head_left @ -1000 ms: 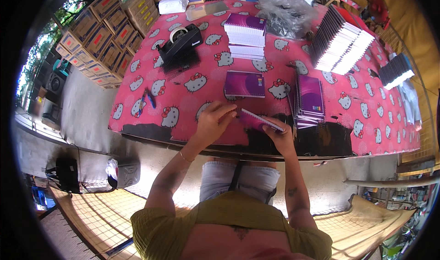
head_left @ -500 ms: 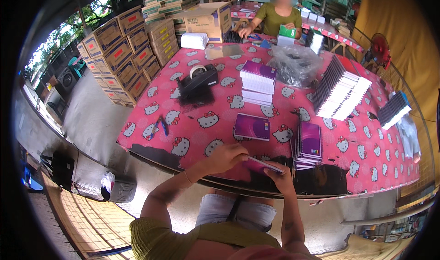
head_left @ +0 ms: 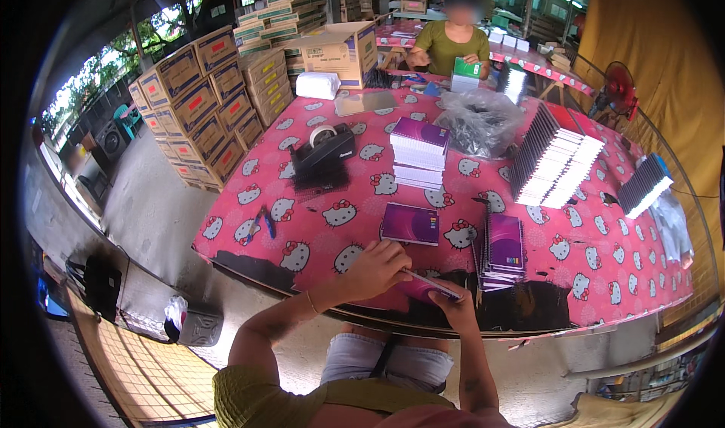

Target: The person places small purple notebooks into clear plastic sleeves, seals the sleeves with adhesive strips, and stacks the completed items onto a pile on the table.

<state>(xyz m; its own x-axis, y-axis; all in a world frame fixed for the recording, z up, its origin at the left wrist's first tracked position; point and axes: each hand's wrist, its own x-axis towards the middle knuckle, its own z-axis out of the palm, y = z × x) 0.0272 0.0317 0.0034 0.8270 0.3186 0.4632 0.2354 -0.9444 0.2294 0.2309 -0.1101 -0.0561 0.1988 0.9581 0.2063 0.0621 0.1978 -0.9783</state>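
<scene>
At the near edge of the table, a purple spiral notebook (head_left: pixel 424 286) is tilted up between my two hands. My left hand (head_left: pixel 377 268) is closed at its left end, fingers bent over that corner. The right end is gripped by my right hand (head_left: pixel 455 305), with the thumb along the edge. Just beyond lies a single purple notebook (head_left: pixel 409 223), flat on the table. Right of my hands is a low stack of purple notebooks (head_left: pixel 504 248) with black spiral bindings. Farther off stands a taller stack of notebooks (head_left: pixel 420 152) with a purple cover on top.
A black tape dispenser (head_left: pixel 323 152) and blue-handled pliers (head_left: pixel 262 222) lie to the left. A clear plastic bag (head_left: pixel 482 122) and large notebook stacks (head_left: pixel 555 160) are farther right. Across the table, a person (head_left: pixel 451 43) handles a green notebook. Cartons (head_left: pixel 192 96) rise at left.
My head view has shifted slightly. Both hands keep hold of the notebook, which is turned a little more edge-on. The person opposite has drawn a hand back from the dark pile.
</scene>
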